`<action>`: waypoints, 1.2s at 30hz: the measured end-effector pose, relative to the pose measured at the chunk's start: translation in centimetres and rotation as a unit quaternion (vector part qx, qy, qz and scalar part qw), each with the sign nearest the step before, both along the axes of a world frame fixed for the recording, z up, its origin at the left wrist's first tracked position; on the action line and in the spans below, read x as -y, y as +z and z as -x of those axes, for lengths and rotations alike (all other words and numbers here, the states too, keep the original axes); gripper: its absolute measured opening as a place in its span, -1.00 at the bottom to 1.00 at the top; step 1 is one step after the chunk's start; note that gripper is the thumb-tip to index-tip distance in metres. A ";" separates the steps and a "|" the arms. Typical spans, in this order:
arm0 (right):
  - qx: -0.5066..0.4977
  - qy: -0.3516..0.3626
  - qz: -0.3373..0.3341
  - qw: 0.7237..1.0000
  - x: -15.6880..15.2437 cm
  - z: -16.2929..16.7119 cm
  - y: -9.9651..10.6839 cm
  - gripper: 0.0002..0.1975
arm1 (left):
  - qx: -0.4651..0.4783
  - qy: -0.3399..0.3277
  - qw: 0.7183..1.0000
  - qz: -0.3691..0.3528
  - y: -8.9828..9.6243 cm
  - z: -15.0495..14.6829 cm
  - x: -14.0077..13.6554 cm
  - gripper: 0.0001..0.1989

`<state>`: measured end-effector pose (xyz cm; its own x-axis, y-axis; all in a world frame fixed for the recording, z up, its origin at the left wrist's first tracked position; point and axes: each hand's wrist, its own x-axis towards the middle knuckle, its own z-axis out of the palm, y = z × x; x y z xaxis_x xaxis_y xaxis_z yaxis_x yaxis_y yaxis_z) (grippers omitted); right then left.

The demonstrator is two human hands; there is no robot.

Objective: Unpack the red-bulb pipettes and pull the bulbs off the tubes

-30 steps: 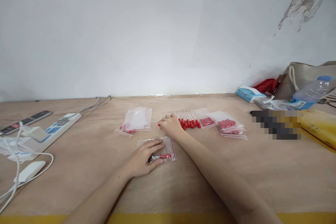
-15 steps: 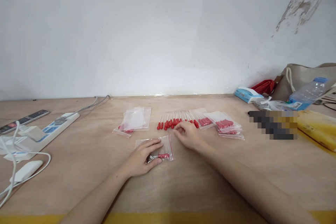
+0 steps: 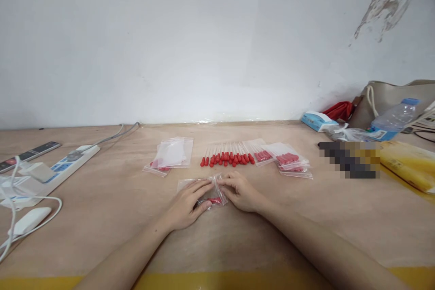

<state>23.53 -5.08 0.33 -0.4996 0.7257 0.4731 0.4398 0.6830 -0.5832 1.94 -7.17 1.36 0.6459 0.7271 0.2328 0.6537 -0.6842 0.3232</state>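
Observation:
A clear zip bag (image 3: 223,198) lies in front of me, with red dropper bulbs showing inside it. My left hand (image 3: 192,204) rests on its left part, fingers stretched and thumb apart. At the bag's right end, by the zip edge, my right hand (image 3: 239,191) has its fingertips pinched on the plastic. Whether anything else is between them is hidden. Just beyond the hands is a row of droppers (image 3: 226,158) with red bulbs and thin clear stems, bulbs toward me.
Flat zip bags (image 3: 173,153) are stacked to the left. Bags with red bulbs (image 3: 288,158) lie to the right. A power strip (image 3: 73,163) with white cables and a remote (image 3: 30,155) are at far left. A tissue pack (image 3: 318,121), bottle (image 3: 396,118) and yellow packet (image 3: 408,165) stand right.
My right hand has moved from beside the droppers toward me to the bag's right edge. That edge now looks bunched up. My left hand has stayed on the bag.

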 end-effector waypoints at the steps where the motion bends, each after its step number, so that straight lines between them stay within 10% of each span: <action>1: 0.001 0.005 0.004 1.000 0.0 0.0 -0.1 -0.82 | 0.001 0.003 1.000 0.001 0.0 0.0 0.0 -0.54; 13: 0.029 0.087 0.054 0.994 0.3 -0.1 0.3 -0.91 | 0.021 0.010 1.000 0.018 -0.3 -0.2 0.0 -0.57; 26: -0.288 -0.096 0.259 0.917 -1.6 -3.2 0.0 -0.70 | -0.096 -0.030 0.995 0.021 0.5 0.3 0.4 -0.61; 32: -0.404 -0.184 0.178 0.878 -3.6 -5.7 1.6 -0.63 | -0.111 -0.015 0.993 0.045 1.1 0.1 0.9 -0.63; 36: -0.357 -0.198 0.083 0.909 -4.7 -4.0 2.3 -0.68 | -0.112 -0.003 0.993 0.026 1.1 -0.4 1.4 -0.62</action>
<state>27.58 -0.39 2.63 0.2077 0.8724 0.4425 0.1020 0.4305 -0.8968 2.30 -8.56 2.41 0.6819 0.7300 0.0457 0.7087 -0.6749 0.2056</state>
